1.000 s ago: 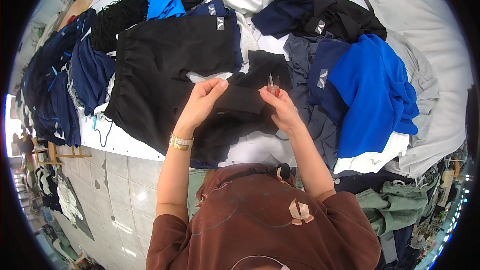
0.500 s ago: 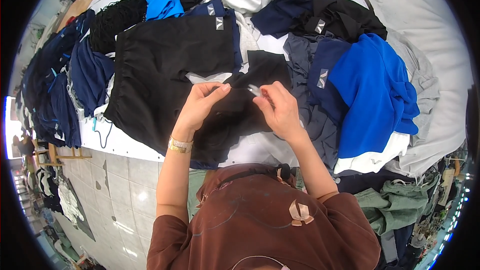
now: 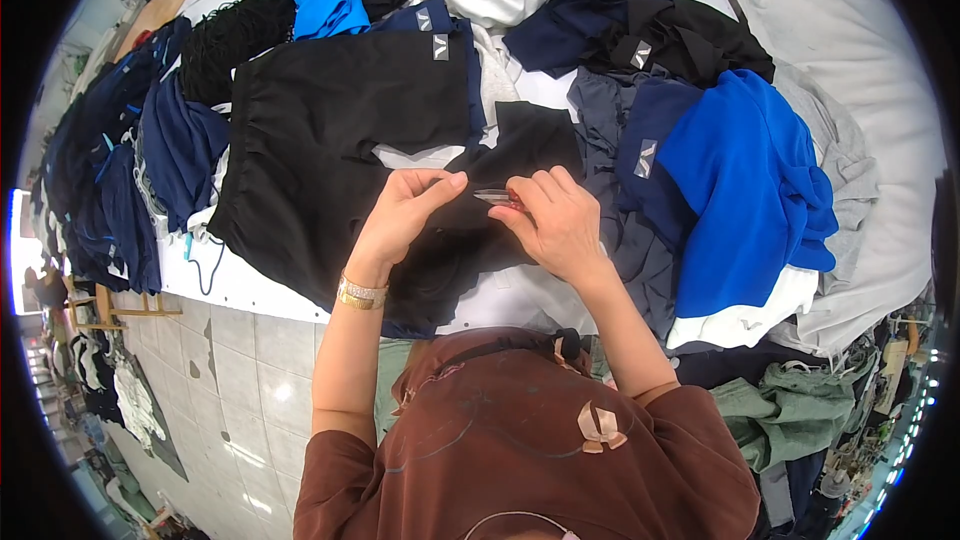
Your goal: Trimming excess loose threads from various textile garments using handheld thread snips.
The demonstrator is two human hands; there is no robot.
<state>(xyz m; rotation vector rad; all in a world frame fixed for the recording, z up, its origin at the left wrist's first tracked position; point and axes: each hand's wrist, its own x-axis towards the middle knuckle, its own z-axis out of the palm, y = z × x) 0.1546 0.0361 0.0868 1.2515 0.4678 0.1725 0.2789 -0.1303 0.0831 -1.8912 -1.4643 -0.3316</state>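
Over black shorts [image 3: 340, 100]: right hand [image 3: 558, 222] grips red-handled snips [image 3: 490, 197]; left hand [image 3: 405, 210], fingertips pinched together, contents unclear.

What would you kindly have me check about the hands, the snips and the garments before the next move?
1. Red-handled snips held in the right hand: ok, gripped with the blades pointing toward the left hand.
2. Left hand clear of the blade tips: ok, a small gap shows between them.
3. Left hand holding something in its pinch: cannot tell, thumb and forefinger are together but what lies between is hidden.
4. Black garment lying smooth: not ok, creases show in it.
5. Bright blue garment out of the way: ok, it lies to the right of both hands.
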